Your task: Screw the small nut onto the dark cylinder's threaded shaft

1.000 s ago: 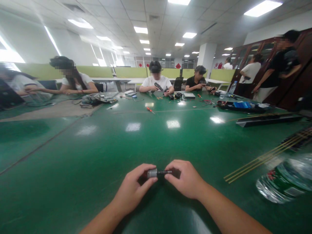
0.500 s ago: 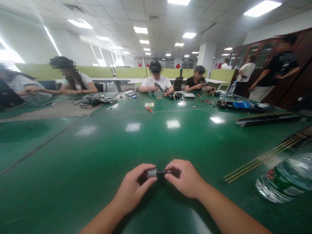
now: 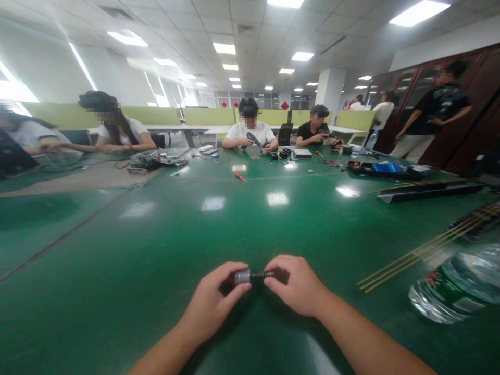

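Note:
Just above the green table (image 3: pixel 250 224), near its front, both hands meet on one small part. It is a grey metal cylinder with a dark shaft (image 3: pixel 243 276), lying level from left to right; I cannot tell its exact kind. My left hand (image 3: pixel 211 297) grips the cylinder between thumb and fingers. On the other side, the thumb and index finger of my right hand (image 3: pixel 297 286) pinch the tip of the shaft. The far left end of the cylinder is partly covered by my left hand.
To the right lie thin brass-coloured rods (image 3: pixel 414 255) and a water bottle (image 3: pixel 453 286). Farther off are a black metal channel (image 3: pixel 429 192), a red screwdriver (image 3: pixel 240 177) and heaped electronic parts (image 3: pixel 152 160). Several people sit across the table; one stands by the cabinets.
Both hands keep the same grip on the grey cylinder and its shaft. At the far right, the standing person in black has shifted slightly left.

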`<move>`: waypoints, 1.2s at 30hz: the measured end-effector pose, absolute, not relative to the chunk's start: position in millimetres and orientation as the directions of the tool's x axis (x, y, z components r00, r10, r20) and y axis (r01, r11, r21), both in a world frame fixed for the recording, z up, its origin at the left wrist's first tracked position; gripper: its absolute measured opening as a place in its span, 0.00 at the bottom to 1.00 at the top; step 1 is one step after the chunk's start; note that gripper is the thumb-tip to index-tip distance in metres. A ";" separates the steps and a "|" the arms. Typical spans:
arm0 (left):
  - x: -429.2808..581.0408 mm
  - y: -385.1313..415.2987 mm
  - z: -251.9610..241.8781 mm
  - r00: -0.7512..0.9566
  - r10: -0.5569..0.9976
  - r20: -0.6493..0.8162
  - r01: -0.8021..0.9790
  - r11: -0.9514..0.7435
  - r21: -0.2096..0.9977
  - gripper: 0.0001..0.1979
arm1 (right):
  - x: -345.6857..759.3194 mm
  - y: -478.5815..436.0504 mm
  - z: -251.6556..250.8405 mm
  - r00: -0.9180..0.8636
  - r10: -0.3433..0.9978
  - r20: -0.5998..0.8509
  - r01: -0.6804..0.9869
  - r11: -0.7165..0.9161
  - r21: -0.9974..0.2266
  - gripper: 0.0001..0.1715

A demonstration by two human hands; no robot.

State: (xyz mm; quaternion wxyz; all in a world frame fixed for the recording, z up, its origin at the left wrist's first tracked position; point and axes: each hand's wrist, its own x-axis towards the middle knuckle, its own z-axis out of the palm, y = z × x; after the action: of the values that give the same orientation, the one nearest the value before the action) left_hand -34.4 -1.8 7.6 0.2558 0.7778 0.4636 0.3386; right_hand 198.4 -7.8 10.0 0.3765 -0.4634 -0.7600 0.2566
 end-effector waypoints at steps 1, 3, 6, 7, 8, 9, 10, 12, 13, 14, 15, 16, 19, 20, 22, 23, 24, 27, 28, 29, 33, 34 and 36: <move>-34.3 -1.9 7.8 0.340 0.895 0.290 0.547 -0.438 0.713 0.12 | 198.4 -7.9 10.0 -0.286 0.898 0.334 0.510 0.438 -0.740 0.03; -34.4 -2.2 7.8 0.336 0.896 0.289 0.547 -0.436 0.714 0.12 | 198.5 -7.9 9.6 -0.285 0.899 0.333 0.508 0.436 -0.743 0.03; -34.5 -2.2 6.6 0.337 0.897 0.286 0.550 -0.434 0.713 0.12 | 198.7 -7.6 8.7 -0.281 0.899 0.337 0.513 0.437 -0.739 0.04; -34.5 -2.0 6.2 0.338 0.897 0.286 0.552 -0.435 0.712 0.12 | 198.8 -7.5 8.5 -0.279 0.900 0.336 0.515 0.436 -0.738 0.03; -34.5 -1.7 5.8 0.339 0.896 0.287 0.553 -0.436 0.710 0.12 | 198.9 -7.4 8.3 -0.279 0.900 0.334 0.515 0.434 -0.739 0.03; -34.4 -1.4 5.6 0.338 0.896 0.289 0.554 -0.438 0.708 0.12 | 199.1 -7.3 8.2 -0.278 0.901 0.333 0.515 0.433 -0.740 0.03; -34.3 -1.1 5.6 0.336 0.896 0.291 0.554 -0.438 0.708 0.12 | 199.2 -7.2 8.2 -0.279 0.901 0.332 0.514 0.432 -0.741 0.03; -34.2 -0.9 6.1 0.333 0.896 0.292 0.552 -0.437 0.710 0.12 | 199.5 -7.1 8.0 -0.278 0.901 0.332 0.517 0.432 -0.739 0.03; -34.3 -1.0 6.4 0.332 0.897 0.291 0.550 -0.435 0.713 0.12 | 199.6 -7.1 7.9 -0.275 0.901 0.334 0.519 0.432 -0.737 0.03; -34.4 -1.2 6.7 0.330 0.898 0.290 0.550 -0.433 0.714 0.12 | 199.7 -7.0 7.8 -0.273 0.901 0.336 0.521 0.432 -0.736 0.03; -34.6 -1.4 7.0 0.329 0.899 0.288 0.551 -0.431 0.715 0.12 | 199.6 -6.9 7.8 -0.273 0.902 0.336 0.521 0.432 -0.736 0.03; -34.8 -1.7 7.2 0.327 0.900 0.288 0.552 -0.430 0.714 0.12 | 199.4 -6.9 7.9 -0.272 0.902 0.336 0.520 0.431 -0.738 0.03; -35.1 -2.6 7.6 0.320 0.901 0.292 0.556 -0.428 0.712 0.12 | 198.8 -6.9 8.6 -0.271 0.903 0.334 0.516 0.429 -0.742 0.03; -35.1 -2.7 7.8 0.319 0.902 0.293 0.557 -0.428 0.712 0.12 | 198.6 -6.9 8.8 -0.270 0.903 0.333 0.516 0.428 -0.742 0.03; -34.9 -2.8 8.3 0.316 0.903 0.292 0.559 -0.425 0.712 0.12 | 198.4 -7.0 8.8 -0.268 0.904 0.332 0.519 0.426 -0.741 0.03; -34.9 -2.6 8.5 0.314 0.904 0.291 0.559 -0.423 0.713 0.13 | 198.5 -7.0 8.6 -0.268 0.905 0.332 0.520 0.426 -0.741 0.03; -34.9 -2.4 8.5 0.312 0.905 0.288 0.559 -0.420 0.715 0.13 | 198.7 -7.0 8.2 -0.267 0.905 0.331 0.519 0.425 -0.741 0.03; -35.3 -1.6 7.5 0.306 0.910 0.281 0.556 -0.411 0.722 0.13 | 199.2 -6.4 6.6 -0.264 0.907 0.329 0.519 0.421 -0.744 0.03; -35.5 -1.4 7.0 0.306 0.910 0.279 0.557 -0.409 0.723 0.13 | 199.4 -6.1 6.3 -0.264 0.907 0.328 0.521 0.421 -0.743 0.03; -35.7 -1.3 6.5 0.305 0.911 0.278 0.558 -0.407 0.723 0.13 | 199.5 -5.8 6.2 -0.264 0.907 0.328 0.523 0.421 -0.741 0.03; -35.7 -1.3 7.1 0.303 0.913 0.273 0.563 -0.403 0.722 0.14 | 199.4 -5.1 7.5 -0.265 0.907 0.327 0.525 0.421 -0.740 0.03; -35.4 -1.3 7.7 0.303 0.913 0.274 0.562 -0.403 0.722 0.14 | 199.4 -5.1 8.0 -0.265 0.907 0.326 0.524 0.419 -0.741 0.03; -35.0 -1.2 9.1 0.302 0.912 0.278 0.559 -0.406 0.723 0.13 | 199.5 -5.1 8.6 -0.266 0.908 0.324 0.523 0.418 -0.743 0.03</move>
State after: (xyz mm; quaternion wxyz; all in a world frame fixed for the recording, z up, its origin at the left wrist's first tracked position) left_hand -35.0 -1.2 9.1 0.2572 0.7649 0.4806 0.3433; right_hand 199.5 -5.1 8.6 0.3763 -0.4747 -0.7533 0.2560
